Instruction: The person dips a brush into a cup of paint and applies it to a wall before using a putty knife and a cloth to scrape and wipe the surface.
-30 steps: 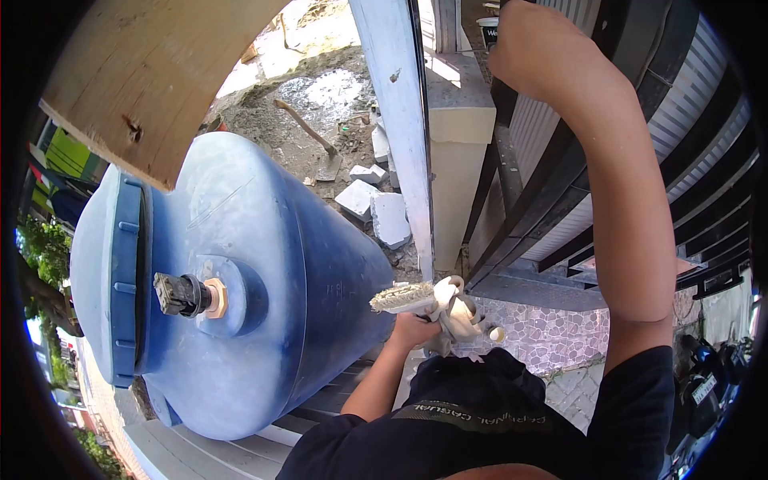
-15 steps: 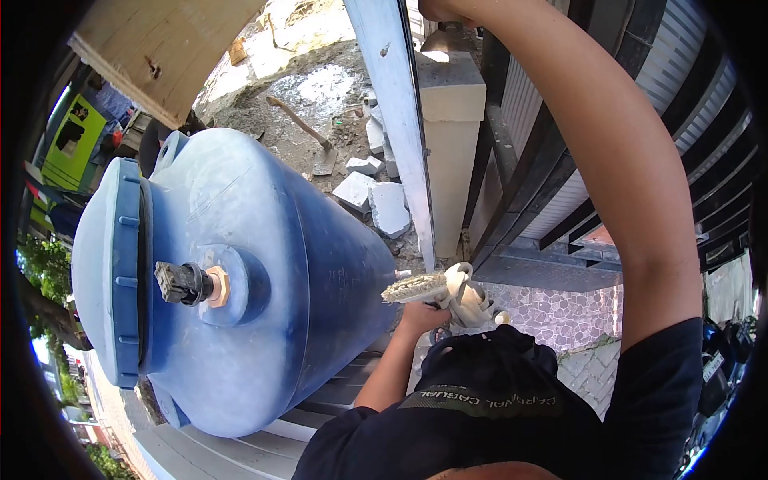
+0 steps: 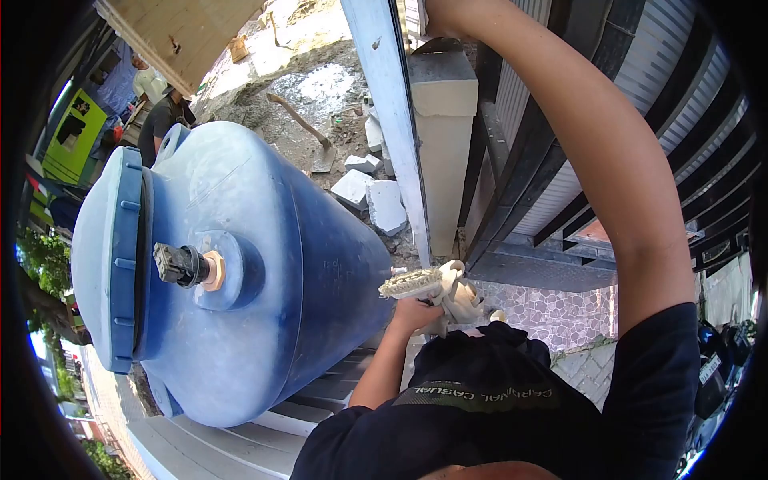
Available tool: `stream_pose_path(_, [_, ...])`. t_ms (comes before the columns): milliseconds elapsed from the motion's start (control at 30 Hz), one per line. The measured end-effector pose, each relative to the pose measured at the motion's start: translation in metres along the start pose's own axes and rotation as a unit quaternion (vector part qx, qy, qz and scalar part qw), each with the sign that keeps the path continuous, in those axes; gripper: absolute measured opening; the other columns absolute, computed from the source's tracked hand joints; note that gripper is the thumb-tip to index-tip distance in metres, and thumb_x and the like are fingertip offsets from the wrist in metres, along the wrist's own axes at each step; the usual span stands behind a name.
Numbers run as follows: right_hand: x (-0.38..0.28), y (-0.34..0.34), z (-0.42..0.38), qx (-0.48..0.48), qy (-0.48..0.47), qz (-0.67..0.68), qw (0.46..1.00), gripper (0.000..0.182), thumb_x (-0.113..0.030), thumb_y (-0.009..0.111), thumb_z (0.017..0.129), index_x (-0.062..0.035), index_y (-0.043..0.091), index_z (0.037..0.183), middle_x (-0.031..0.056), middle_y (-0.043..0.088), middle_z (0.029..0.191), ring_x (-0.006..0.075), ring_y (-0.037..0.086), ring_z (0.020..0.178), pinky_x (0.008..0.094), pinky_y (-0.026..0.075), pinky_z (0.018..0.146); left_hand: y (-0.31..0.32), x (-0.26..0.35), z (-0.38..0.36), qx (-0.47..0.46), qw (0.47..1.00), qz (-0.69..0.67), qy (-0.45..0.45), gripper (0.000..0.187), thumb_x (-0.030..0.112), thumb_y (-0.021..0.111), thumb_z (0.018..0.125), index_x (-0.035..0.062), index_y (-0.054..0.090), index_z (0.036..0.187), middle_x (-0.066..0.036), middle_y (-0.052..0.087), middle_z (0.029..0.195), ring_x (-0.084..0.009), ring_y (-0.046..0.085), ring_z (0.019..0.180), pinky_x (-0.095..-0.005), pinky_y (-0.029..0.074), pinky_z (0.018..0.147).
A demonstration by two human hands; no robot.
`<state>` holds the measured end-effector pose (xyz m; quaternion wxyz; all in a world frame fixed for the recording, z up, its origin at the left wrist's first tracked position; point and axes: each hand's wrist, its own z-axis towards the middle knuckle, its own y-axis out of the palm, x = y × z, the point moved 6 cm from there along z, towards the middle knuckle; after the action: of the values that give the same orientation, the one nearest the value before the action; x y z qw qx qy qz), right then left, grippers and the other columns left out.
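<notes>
My left hand [image 3: 414, 314] is low in the middle, in front of my dark shirt. Its fingers are wrapped around a brush [image 3: 410, 283] with short, pale bristles facing up. A beige bundled cloth [image 3: 459, 300] is bunched right beside the brush and overlaps it. My right arm is raised high, and my right hand [image 3: 445, 19] is at the top edge, close to the upright pale blue-grey beam [image 3: 390, 96]. Its fingers are hidden by the frame edge and the turn of the wrist. Left of my left hand lies a big blue tank [image 3: 256, 264].
A plywood board [image 3: 180, 36] juts in at upper left. Behind the beam are a hoe [image 3: 300, 120] and white broken blocks [image 3: 386, 206] on muddy ground. A concrete pillar [image 3: 444, 152] and black metal gate [image 3: 552, 172] stand right. A person [image 3: 164, 120] is beyond the tank.
The view has shifted slightly, and a person beyond the tank has come into sight. More of my right hand shows at the top. My left hand still grips the brush.
</notes>
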<state>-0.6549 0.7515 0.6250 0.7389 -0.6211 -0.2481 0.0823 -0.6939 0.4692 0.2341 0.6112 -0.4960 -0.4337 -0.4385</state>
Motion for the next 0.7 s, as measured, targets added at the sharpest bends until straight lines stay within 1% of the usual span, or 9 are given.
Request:
stream_pose_path(167, [-0.008,0.002,0.003,-0.001,-0.081,-0.086,0.993,0.024,-0.016,0.062,0.073,-0.0033,0.067,0.093,0.0157,0.062,0.103,0.0297,0.060,0.092,0.0380,0.049,0.075,0.006,-0.008,-0.004,-0.003,1.000,-0.014,0.014,0.047,-0.006,0.067,0.058,-0.0006,0.056,0.103,-0.007,0.060,0.100,-0.0143,0.057,0.091,-0.0287,0.045,0.081])
stream_pose_path(267, [-0.014,-0.019,-0.032,-0.073,-0.097,-0.128,0.984,0.024,-0.015,0.059,0.075,0.0003,0.066,0.093,0.0160,0.064,0.096,0.0297,0.062,0.088,0.0382,0.049,0.072,0.009,-0.003,-0.006,0.004,0.999,-0.031,0.014,0.048,-0.006,0.068,0.058,-0.0013,0.056,0.104,-0.007,0.060,0.101,-0.0145,0.057,0.092,-0.0288,0.045,0.082])
stream_pose_path(333, [-0.013,-0.039,-0.060,-0.087,-0.091,-0.154,0.980,0.025,-0.014,0.056,0.077,0.0045,0.065,0.090,0.0180,0.064,0.083,0.0277,0.063,0.074,0.0378,0.049,0.065,0.010,-0.002,-0.007,0.004,1.000,-0.020,0.016,0.048,-0.006,0.068,0.058,-0.0014,0.055,0.104,-0.007,0.060,0.102,-0.0146,0.057,0.092,-0.0290,0.045,0.082])
stream_pose_path(367, [-0.012,-0.047,-0.066,-0.085,-0.094,-0.154,0.980,0.025,-0.014,0.056,0.077,0.0045,0.065,0.090,0.0180,0.064,0.083,0.0277,0.063,0.074,0.0378,0.049,0.065,0.010,-0.002,-0.008,-0.001,1.000,-0.005,0.018,0.048,-0.005,0.069,0.059,-0.0015,0.055,0.105,-0.007,0.060,0.102,-0.0148,0.057,0.093,-0.0291,0.045,0.083])
stream_pose_path(467, [0.009,-0.061,-0.073,-0.079,0.017,0.049,0.996,0.023,-0.014,0.051,0.080,0.0046,0.064,0.080,0.0158,0.059,0.067,0.0223,0.055,0.052,0.0357,0.046,0.050,0.007,0.002,-0.012,0.009,1.000,0.011,0.017,0.047,-0.005,0.068,0.060,-0.0017,0.055,0.105,-0.007,0.060,0.102,-0.0146,0.057,0.093,-0.0292,0.045,0.083])
stream_pose_path(500, [0.013,-0.065,-0.077,-0.074,0.034,0.088,0.993,0.023,-0.015,0.051,0.080,0.0048,0.064,0.080,0.0146,0.059,0.066,0.0231,0.055,0.051,0.0364,0.045,0.050,0.006,0.001,-0.014,0.011,1.000,0.012,0.014,0.047,-0.005,0.068,0.060,-0.0017,0.055,0.105,-0.007,0.060,0.102,-0.0146,0.057,0.093,-0.0292,0.045,0.083])
stream_pose_path(600, [0.012,-0.052,-0.042,-0.106,0.002,-0.029,0.994,0.024,-0.016,0.054,0.079,0.0039,0.065,0.088,0.0166,0.063,0.078,0.0253,0.060,0.063,0.0377,0.049,0.059,0.005,-0.008,-0.021,0.028,0.998,-0.027,-0.052,0.046,-0.006,0.067,0.060,-0.0020,0.056,0.104,-0.007,0.060,0.101,-0.0148,0.057,0.094,-0.0292,0.045,0.084])
stream_pose_path(667, [-0.005,-0.028,-0.015,-0.083,-0.124,-0.254,0.956,0.025,-0.015,0.059,0.076,-0.0012,0.066,0.096,0.0163,0.064,0.094,0.0275,0.062,0.083,0.0382,0.050,0.072,0.005,-0.004,-0.025,0.037,0.997,-0.041,-0.053,0.046,-0.006,0.067,0.060,-0.0019,0.056,0.105,-0.007,0.060,0.101,-0.0149,0.057,0.094,-0.0293,0.045,0.084])
stream_pose_path(700, [-0.005,-0.010,0.003,-0.084,-0.125,-0.252,0.956,0.025,-0.015,0.059,0.076,-0.0012,0.066,0.096,0.0163,0.064,0.094,0.0275,0.062,0.083,0.0382,0.050,0.072,0.004,0.000,-0.027,0.044,0.996,-0.057,-0.050,0.047,-0.005,0.067,0.060,-0.0019,0.055,0.105,-0.008,0.060,0.102,-0.0150,0.057,0.094,-0.0294,0.045,0.084])
